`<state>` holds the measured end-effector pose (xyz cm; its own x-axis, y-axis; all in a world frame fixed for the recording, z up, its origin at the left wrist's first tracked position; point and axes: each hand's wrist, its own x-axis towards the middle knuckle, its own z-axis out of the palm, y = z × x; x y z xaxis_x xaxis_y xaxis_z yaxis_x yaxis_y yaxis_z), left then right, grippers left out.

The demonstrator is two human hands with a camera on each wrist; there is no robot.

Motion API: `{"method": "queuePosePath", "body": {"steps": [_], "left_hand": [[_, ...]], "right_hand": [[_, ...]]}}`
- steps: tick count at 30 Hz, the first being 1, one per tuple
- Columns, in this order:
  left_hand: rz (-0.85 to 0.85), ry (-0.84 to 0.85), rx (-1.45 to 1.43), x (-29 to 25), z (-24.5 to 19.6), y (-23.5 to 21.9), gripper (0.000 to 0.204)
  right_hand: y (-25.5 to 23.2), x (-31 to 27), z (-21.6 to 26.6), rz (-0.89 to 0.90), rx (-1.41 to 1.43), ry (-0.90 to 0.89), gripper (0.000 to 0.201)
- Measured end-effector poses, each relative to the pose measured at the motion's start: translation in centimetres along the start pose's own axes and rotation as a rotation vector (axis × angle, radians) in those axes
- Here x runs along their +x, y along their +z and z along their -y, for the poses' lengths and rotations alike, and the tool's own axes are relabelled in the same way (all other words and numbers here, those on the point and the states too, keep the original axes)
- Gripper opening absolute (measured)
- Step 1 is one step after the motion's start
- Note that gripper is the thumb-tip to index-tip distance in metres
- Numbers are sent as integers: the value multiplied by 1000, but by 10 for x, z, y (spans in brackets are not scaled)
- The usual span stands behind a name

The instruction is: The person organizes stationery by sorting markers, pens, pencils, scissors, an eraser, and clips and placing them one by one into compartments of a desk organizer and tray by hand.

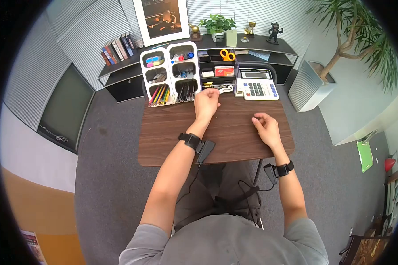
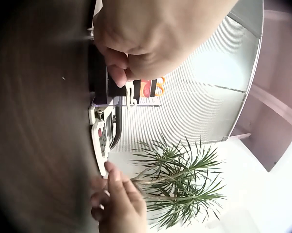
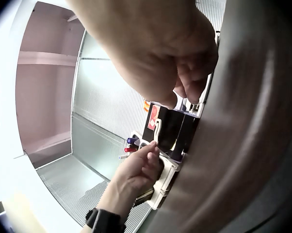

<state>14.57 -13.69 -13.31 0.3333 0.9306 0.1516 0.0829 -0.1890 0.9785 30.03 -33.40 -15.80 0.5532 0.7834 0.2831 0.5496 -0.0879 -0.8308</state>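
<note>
My left hand (image 1: 205, 105) is at the front of the black desk organizer (image 1: 217, 80). Between its thumb and fingertips it pinches one end of a small white looped strip (image 1: 226, 89), whose exact kind I cannot tell. In the right wrist view the white strip (image 3: 157, 130) stands up from the fingertips against the organizer's dark side. My right hand (image 1: 268, 130) is over the table's right side with fingers loosely bent and nothing in them. Orange-handled scissors (image 1: 227, 55) and a red-and-white box (image 1: 224, 71) are in the organizer.
White pen holders (image 1: 168, 70) with colored pencils, pens and markers stand left of the organizer. On its right is a calculator (image 1: 258, 89). The brown table (image 1: 177, 141) lies under both hands. Behind it, a black shelf (image 1: 278, 45) carries books, a plant and figurines.
</note>
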Motion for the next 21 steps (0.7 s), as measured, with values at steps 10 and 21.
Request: {"method": "queuePosePath", "body": {"steps": [10,21], "left_hand": [[-118,-89,99,26,16,27,22],[-179,6,388,47,33,40,19]], "right_hand": [[-4,-16,-5,-67,-35,8,26],[-4,-22,5,-78,-111,-28,23]]}}
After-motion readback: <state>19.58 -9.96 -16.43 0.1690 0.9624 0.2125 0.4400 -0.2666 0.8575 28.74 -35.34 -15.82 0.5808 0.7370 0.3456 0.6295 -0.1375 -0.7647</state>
